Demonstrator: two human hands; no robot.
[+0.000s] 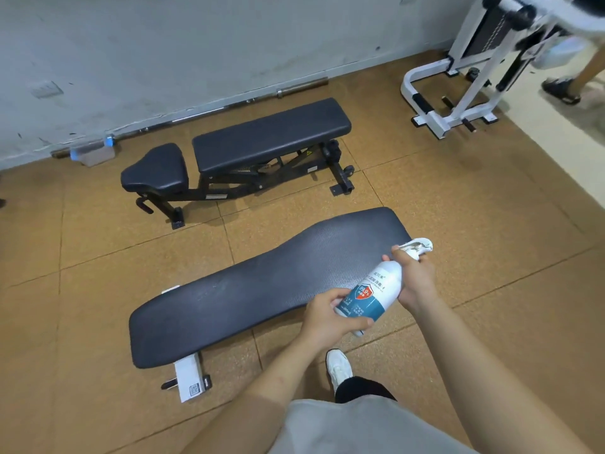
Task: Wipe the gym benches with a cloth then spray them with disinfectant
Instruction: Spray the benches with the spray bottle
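- The spray bottle (373, 293), white with a teal and red label, is held tilted in the air over the right end of the near bench (245, 296), its top pointing up and away from the person
- The left hand (330, 317) grips the bottle's lower end, fingers and thumb curled round it
- The right hand (415, 276) wraps round the bottle's neck, fingers closed on it; a white cloth (417, 245) is bunched at the top against those fingers, and the nozzle is hidden by it
- The near bench is a long flat black pad, lying diagonally, on a white foot at its left end
- The far bench (268, 136) stands well apart behind it, near the wall (196, 44), with a separate black seat pad (154, 170) at its left end and a black frame
- A barbell (203, 111) lies along the foot of the wall, with a clear plastic box (95, 154) by its left end
- A white machine frame (458, 93) stands at the upper right, with another person's foot (561, 88) beside it
- The person's white shoe (339, 367) rests on the brown tiled floor (491, 208) just below the bottle
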